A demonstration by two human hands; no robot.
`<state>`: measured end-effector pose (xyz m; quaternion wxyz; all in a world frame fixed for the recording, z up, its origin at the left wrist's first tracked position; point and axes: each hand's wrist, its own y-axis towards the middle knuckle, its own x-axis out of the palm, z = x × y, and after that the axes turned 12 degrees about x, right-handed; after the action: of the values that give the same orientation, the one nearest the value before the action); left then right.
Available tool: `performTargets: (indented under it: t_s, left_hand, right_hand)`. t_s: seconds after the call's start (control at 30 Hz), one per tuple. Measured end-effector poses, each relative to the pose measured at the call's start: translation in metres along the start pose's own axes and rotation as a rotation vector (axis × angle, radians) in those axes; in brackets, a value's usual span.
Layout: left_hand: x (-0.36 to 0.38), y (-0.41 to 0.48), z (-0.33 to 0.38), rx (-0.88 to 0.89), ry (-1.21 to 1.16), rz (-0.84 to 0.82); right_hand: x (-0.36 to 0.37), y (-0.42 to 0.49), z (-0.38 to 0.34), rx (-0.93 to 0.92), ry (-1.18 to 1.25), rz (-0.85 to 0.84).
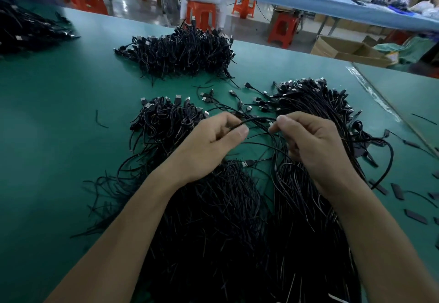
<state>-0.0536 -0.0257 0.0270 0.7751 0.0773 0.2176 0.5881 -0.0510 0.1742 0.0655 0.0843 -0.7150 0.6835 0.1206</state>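
Two grips closed on one thin black cable: left grip pinches it between thumb and forefinger, right grip pinches stretch near pale end. Cable arcs between grips, just above heap. Judgement: light, limp, smooth jacket; likely to slip and to snag on neighbours. Best hold: firm pinch on jacket close to plug, slow draw. Under both grips: loose cable heap. Beyond right grip: plug-end bundle. Beyond left grip: smaller bundle. Farther out: far pile on green counter.
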Motion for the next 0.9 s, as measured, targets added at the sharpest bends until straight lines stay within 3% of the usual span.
performTargets:
  t_s: [0.1,0.23,0.3,0.37,0.47,0.57,0.67,0.77,0.83,0.9]
  left_hand:
    - [-0.006,-0.009,0.005,-0.106,-0.346,-0.065]
    - [-0.012,-0.019,0.014,-0.123,-0.636,-0.424]
    - [-0.01,-0.021,0.02,-0.059,-0.804,-0.503]
    - [-0.007,-0.018,0.024,-0.026,-0.982,-0.439]
    - [-0.002,-0.012,0.022,-0.062,-1.064,-0.112]
    - [0.008,-0.01,0.009,-0.096,-0.948,0.212]
    - [0.016,-0.01,-0.004,-0.059,-0.601,0.367]
    - [0.016,-0.012,-0.01,-0.003,-0.188,0.326]
    - [0.017,-0.016,-0.007,0.044,0.037,0.175]
    - [0.02,-0.019,0.0,0.043,0.047,0.035]
  right_hand:
    - [-0.001,-0.001,0.004,-0.024,0.064,-0.079]
    - [0.005,0.0,0.001,-0.069,0.168,-0.129]
    - [0.013,0.0,0.001,-0.073,0.124,-0.155]
    - [0.023,-0.003,0.004,-0.04,-0.012,-0.217]
    - [0.036,-0.01,0.009,-0.01,-0.243,-0.318]
    - [0.04,-0.017,0.012,-0.004,-0.467,-0.365]
    - [0.035,-0.02,0.008,0.005,-0.65,-0.391]
    - [0.027,-0.024,0.0,-0.001,-0.709,-0.418]
    - [0.022,-0.023,-0.008,-0.056,-0.642,-0.386]
    - [0.015,-0.02,-0.016,-0.092,-0.496,-0.373]
